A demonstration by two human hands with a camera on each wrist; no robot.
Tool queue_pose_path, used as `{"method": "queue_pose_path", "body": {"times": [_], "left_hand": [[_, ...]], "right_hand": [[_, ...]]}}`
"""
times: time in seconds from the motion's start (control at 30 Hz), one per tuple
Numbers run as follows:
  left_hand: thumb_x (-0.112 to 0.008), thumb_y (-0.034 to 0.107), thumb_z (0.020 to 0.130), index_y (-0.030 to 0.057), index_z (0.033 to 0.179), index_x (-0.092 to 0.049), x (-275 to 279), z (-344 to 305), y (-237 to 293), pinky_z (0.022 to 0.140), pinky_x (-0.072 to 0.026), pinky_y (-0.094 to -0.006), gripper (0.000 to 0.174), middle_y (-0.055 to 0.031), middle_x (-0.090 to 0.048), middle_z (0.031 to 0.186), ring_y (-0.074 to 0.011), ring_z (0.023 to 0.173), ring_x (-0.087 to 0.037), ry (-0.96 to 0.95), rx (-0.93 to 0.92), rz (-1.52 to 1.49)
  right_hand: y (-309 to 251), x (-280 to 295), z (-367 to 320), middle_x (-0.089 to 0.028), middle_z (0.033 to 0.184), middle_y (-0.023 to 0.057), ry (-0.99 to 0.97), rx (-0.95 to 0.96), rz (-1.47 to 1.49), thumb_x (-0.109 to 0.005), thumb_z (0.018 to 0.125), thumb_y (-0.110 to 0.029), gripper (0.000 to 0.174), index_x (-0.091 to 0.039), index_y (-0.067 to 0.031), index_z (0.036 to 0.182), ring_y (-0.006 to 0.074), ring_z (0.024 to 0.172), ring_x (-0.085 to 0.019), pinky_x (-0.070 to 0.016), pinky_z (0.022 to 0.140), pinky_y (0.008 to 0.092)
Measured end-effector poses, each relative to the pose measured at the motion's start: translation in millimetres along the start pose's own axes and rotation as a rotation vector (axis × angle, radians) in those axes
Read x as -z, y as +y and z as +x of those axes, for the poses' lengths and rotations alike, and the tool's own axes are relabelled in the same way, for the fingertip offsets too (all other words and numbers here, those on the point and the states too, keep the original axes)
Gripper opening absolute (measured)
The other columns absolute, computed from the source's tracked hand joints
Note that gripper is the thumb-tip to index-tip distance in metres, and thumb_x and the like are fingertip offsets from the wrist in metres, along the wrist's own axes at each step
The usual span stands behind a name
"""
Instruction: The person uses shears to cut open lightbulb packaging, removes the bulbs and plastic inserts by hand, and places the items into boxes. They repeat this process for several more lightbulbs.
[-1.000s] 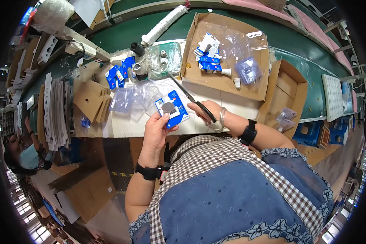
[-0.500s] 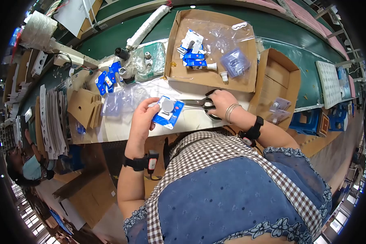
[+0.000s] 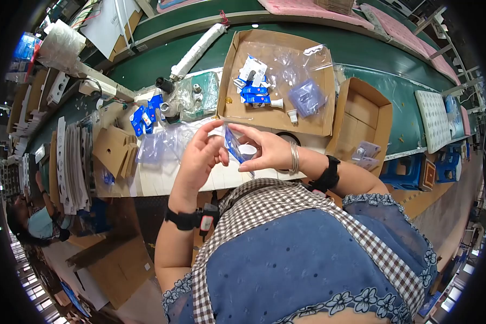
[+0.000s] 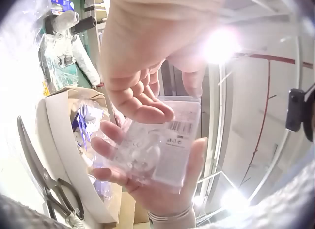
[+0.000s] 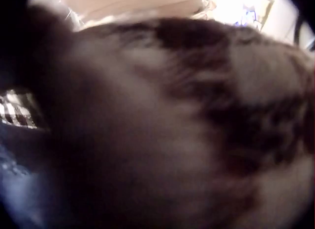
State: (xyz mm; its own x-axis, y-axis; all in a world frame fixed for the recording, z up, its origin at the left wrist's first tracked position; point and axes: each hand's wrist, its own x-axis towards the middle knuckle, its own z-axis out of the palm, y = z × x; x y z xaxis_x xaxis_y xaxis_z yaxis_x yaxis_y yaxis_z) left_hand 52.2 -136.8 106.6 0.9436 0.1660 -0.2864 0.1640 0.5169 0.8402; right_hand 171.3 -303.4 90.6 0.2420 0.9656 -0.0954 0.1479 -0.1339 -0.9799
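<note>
My right hand (image 3: 272,150) holds a clear blister pack with a blue card (image 3: 233,146) and a round white piece (image 3: 248,151) in it. The left wrist view shows the pack's back with a barcode (image 4: 180,126), gripped by its side edges between right fingers and thumb. My left hand (image 3: 198,159) is right at the pack, one fingertip at its top edge, the other fingers curled in front of its back. I cannot tell whether it pinches the pack. Black-handled scissors (image 4: 49,182) lie on the white table beside the carton. The right wrist view is mostly dark and blurred.
A shallow carton (image 3: 237,110) at the back holds blue cards, white pieces and clear plastic. Right of it stands a smaller carton (image 3: 364,110) with clear packs. Clear shells (image 3: 152,148), blue packs (image 3: 139,120) and cardboard inserts (image 3: 110,146) lie at left.
My right hand has let go of the scissors onto the table and taken hold of the blister pack. The pack has turned on edge, and the left hand has shifted to its edge.
</note>
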Motion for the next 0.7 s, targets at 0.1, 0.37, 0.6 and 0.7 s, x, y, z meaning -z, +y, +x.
{"method": "queue_pose_path", "body": {"times": [0.1,0.37,0.6,0.7], "left_hand": [[-0.058,0.012,0.084,0.0024,0.126,-0.034,-2.7,-10.4,-1.9,0.06,-0.0479,-0.0248,0.05,-0.0055,-0.056,0.081,-0.0124,0.066,-0.056,-0.044,-0.111,-0.052],[-0.055,0.0,0.08,0.0013,0.11,-0.052,-6.8,-14.4,-2.4,0.062,-0.0463,-0.0232,0.029,-0.0031,-0.054,0.078,-0.0103,0.068,-0.055,0.142,-0.274,0.057],[-0.052,0.002,0.08,-0.001,0.086,-0.061,28.8,-7.7,-10.2,0.057,-0.0407,-0.0205,0.012,-0.0015,-0.054,0.078,-0.0072,0.064,-0.049,0.354,-0.262,0.275],[-0.056,0.009,0.082,-0.0048,0.092,-0.06,34.9,1.0,-15.3,0.062,-0.043,-0.0214,0.018,-0.0091,-0.057,0.094,-0.0113,0.075,-0.054,0.357,-0.312,0.586]], "right_hand": [[-2.5,-3.5,1.6,-0.052,0.114,0.0148,-0.027,-0.036,0.044,-0.073,0.071,-0.019,0.087,-0.02,-0.006,0.139,0.0134,0.092,-0.056,-0.0509,0.074,0.0267],[-0.6,-12.1,11.5,-0.049,0.115,0.0128,-0.038,-0.111,0.299,-0.065,0.077,-0.024,0.078,-0.021,-0.0034,0.138,0.0161,0.101,-0.051,-0.0489,0.081,0.0305],[6.9,-4.5,15.4,-0.047,0.114,0.0112,0.044,-0.073,0.682,-0.052,0.076,-0.036,0.073,-0.023,-0.0039,0.135,0.0191,0.102,-0.049,-0.0423,0.087,0.032],[4.5,-3.8,16.6,-0.045,0.118,0.0148,0.096,-0.014,0.524,-0.051,0.077,-0.03,0.074,-0.018,-0.0025,0.138,0.0225,0.105,-0.047,-0.0389,0.09,0.0327]]}}
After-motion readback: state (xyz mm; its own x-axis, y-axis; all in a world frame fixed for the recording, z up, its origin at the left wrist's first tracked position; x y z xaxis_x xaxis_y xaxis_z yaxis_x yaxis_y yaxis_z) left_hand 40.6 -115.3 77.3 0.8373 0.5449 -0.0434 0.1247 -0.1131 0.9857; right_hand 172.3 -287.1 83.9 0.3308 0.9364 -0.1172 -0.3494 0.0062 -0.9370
